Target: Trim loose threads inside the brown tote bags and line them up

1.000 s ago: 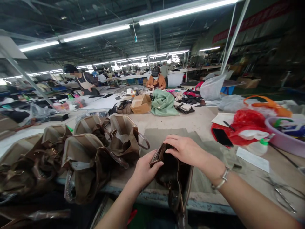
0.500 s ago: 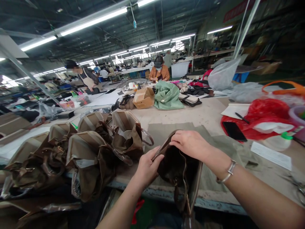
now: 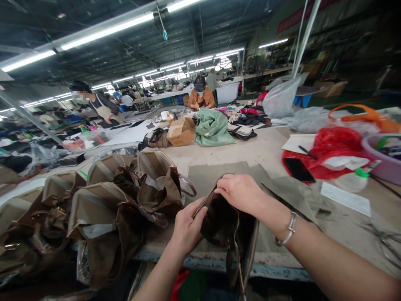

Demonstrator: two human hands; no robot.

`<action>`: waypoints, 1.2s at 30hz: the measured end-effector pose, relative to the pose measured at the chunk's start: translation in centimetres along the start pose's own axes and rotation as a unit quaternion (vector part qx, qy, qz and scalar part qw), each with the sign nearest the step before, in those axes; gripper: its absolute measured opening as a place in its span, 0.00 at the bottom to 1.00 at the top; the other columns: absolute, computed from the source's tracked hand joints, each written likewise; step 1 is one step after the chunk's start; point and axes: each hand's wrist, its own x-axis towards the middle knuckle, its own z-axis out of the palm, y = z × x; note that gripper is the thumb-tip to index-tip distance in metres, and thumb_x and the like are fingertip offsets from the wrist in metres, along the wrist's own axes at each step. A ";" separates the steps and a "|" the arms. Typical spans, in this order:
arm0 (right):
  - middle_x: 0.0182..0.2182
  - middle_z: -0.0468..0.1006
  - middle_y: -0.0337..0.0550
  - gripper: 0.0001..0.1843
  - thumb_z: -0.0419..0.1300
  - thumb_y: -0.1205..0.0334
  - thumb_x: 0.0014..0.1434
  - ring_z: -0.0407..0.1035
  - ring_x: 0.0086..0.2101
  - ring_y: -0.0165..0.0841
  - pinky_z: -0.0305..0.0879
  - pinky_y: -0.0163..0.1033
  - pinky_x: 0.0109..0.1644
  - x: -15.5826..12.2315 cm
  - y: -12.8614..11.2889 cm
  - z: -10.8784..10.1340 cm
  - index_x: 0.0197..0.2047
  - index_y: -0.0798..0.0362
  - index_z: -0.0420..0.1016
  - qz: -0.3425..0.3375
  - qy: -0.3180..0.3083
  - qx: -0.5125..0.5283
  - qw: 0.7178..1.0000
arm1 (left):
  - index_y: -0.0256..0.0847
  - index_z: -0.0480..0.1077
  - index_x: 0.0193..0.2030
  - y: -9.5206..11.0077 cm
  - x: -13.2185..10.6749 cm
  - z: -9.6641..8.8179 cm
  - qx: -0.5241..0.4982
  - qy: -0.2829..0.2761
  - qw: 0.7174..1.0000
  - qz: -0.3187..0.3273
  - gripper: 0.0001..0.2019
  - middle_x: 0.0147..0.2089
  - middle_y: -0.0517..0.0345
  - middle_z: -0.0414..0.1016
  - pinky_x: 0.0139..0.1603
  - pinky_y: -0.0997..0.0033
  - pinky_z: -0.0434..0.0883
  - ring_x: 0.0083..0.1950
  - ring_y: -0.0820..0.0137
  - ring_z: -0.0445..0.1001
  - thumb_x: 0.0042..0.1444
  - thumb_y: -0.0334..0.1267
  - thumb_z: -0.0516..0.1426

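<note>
A dark brown bag [image 3: 216, 225] hangs with its mouth gaping at the near edge of the table [image 3: 194, 146]. My left hand [image 3: 188, 221] grips its rim on the left, thumb on the inner side and fingers outside. Farther along the same rim, my right hand [image 3: 238, 190] pinches the edge from above, and a metal bangle circles that wrist. The right fingertips partly hide the rim. Under the bag lies a sheet of grey-green material [image 3: 209, 171]. To the left stand several similar brown bags [image 3: 156, 192] with stiff tan panels and plastic-wrapped handles.
On the right are a black phone [image 3: 299, 170], a red plastic bag [image 3: 338, 144], a paper slip [image 3: 344, 198], scissors [image 3: 384, 240] and a purple basin [image 3: 382, 163]. A cardboard box [image 3: 181, 131] and green sack [image 3: 213, 127] stand farther back. A co-worker [image 3: 201, 94] sits across the table.
The view has swung slightly right, so everything sits further left. Both hands keep hold of the bag's rim in nearly the same pose. A dark edge now shows beyond my right forearm.
</note>
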 end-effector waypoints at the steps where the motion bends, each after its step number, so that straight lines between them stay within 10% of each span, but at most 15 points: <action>1: 0.33 0.76 0.41 0.14 0.49 0.55 0.63 0.70 0.33 0.33 0.58 0.35 0.32 0.1 0.0 0.0 0.34 0.49 0.74 0.002 -0.001 0.000 1.000 | 0.41 0.72 0.51 0.0 0.0 0.0 0.002 0.000 1.000 0.000 0.16 0.50 0.57 0.74 0.55 0.69 0.67 0.51 0.65 0.72 0.58 0.40 0.53; 19: 0.34 0.77 0.43 0.16 0.47 0.56 0.63 0.70 0.34 0.34 0.59 0.35 0.34 0.2 -0.1 0.2 0.35 0.50 0.75 0.012 0.008 0.000 1.000 | 0.43 0.71 0.51 0.2 0.0 0.1 0.016 -0.009 1.000 0.011 0.15 0.50 0.58 0.75 0.54 0.71 0.66 0.51 0.66 0.72 0.59 0.39 0.52; 28: 0.32 0.77 0.43 0.16 0.48 0.55 0.62 0.70 0.33 0.34 0.59 0.36 0.32 0.2 0.1 0.6 0.33 0.50 0.73 0.011 0.028 0.002 1.000 | 0.39 0.73 0.41 1.8 0.2 -0.5 0.163 -0.056 0.984 0.037 0.12 0.35 0.58 0.77 0.37 0.75 0.67 0.36 0.69 0.73 0.57 0.43 0.54; 36: 0.32 0.77 0.42 0.15 0.48 0.54 0.62 0.71 0.33 0.35 0.59 0.36 0.34 0.3 0.5 1.1 0.33 0.50 0.74 0.006 0.025 0.009 1.000 | 0.40 0.67 0.53 2.1 -0.1 -0.6 0.176 -0.058 0.978 0.092 0.16 0.50 0.54 0.73 0.52 0.72 0.65 0.50 0.68 0.71 0.63 0.37 0.44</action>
